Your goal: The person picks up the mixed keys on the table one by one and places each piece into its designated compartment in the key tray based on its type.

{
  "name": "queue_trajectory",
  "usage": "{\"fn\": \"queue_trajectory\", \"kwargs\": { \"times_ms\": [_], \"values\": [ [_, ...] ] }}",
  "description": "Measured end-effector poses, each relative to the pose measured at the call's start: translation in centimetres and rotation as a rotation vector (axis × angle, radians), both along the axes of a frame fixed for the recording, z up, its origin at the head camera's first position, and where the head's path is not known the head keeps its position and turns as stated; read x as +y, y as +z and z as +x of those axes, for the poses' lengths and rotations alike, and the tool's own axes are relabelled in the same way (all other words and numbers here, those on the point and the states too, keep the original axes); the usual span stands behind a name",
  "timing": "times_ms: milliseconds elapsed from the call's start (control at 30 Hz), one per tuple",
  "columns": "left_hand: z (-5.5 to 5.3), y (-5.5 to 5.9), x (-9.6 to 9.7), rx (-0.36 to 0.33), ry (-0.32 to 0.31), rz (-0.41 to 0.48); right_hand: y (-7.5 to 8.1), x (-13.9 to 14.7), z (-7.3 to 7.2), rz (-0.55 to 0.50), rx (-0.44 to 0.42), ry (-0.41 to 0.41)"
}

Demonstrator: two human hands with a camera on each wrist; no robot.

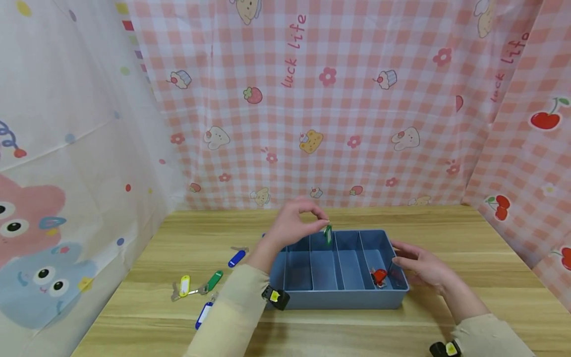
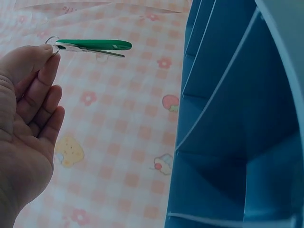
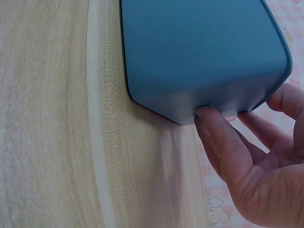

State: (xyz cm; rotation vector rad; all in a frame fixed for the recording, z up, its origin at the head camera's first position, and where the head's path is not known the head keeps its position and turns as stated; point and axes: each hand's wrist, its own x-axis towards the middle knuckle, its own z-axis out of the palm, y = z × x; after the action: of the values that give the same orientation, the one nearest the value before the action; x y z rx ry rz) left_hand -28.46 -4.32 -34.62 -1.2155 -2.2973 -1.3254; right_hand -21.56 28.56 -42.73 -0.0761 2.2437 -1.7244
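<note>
My left hand (image 1: pixel 296 223) pinches the metal ring of a green key tag (image 1: pixel 328 234) between thumb and forefinger. In the left wrist view, a silver key (image 2: pixel 90 49) hangs from the same ring beside the tag. Both hang in the air over the back part of a blue-grey divided box (image 1: pixel 334 299). At the box's right end, my right hand (image 1: pixel 421 265) rests its fingertips on the outer wall, fingers loosely extended, as the right wrist view shows. A red key tag (image 1: pixel 379 275) with a key lies in the rightmost compartment.
Left of the box on the wooden table lie a yellow key tag (image 1: pixel 185 286), a green key tag (image 1: pixel 215 280) and a blue key tag (image 1: pixel 237 258), with keys. Another blue tag (image 1: pixel 204 316) lies nearer, beside my left sleeve. A checked cloth (image 1: pixel 330 114) hangs behind the table.
</note>
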Motion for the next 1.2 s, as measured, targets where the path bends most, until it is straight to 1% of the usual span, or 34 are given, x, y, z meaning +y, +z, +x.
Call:
{"fn": "queue_trajectory", "kwargs": {
  "times_ms": [167,333,533,633,767,867,1000,1200],
  "values": [
    [0.0,0.1,1.1,-0.022,0.013,-0.027,-0.1,0.0,0.0,0.007,0.003,0.000],
    [-0.2,-0.2,2.1,-0.044,0.037,-0.095,-0.1,0.0,-0.1,-0.002,0.008,0.005],
    [-0.5,-0.6,3.3,-0.055,0.015,-0.159,-0.2,0.1,-0.1,-0.010,0.017,0.006],
    [-0.6,-0.8,3.8,-0.086,0.013,-0.182,-0.2,0.0,-0.1,-0.015,0.017,0.005],
    [-0.7,-1.0,4.4,-0.123,-0.004,-0.196,-0.3,0.1,-0.1,-0.013,0.013,0.005],
    [-0.9,-1.2,4.8,-0.121,-0.016,-0.207,-0.3,0.1,-0.1,-0.014,0.011,0.007],
    [-1.3,-1.6,5.0,-0.118,-0.015,-0.220,-0.3,0.1,-0.1,-0.018,0.013,0.011],
    [-1.9,-2.3,5.3,-0.160,-0.019,-0.216,-0.2,-0.1,0.0,-0.029,0.014,0.007]
  ]
}}
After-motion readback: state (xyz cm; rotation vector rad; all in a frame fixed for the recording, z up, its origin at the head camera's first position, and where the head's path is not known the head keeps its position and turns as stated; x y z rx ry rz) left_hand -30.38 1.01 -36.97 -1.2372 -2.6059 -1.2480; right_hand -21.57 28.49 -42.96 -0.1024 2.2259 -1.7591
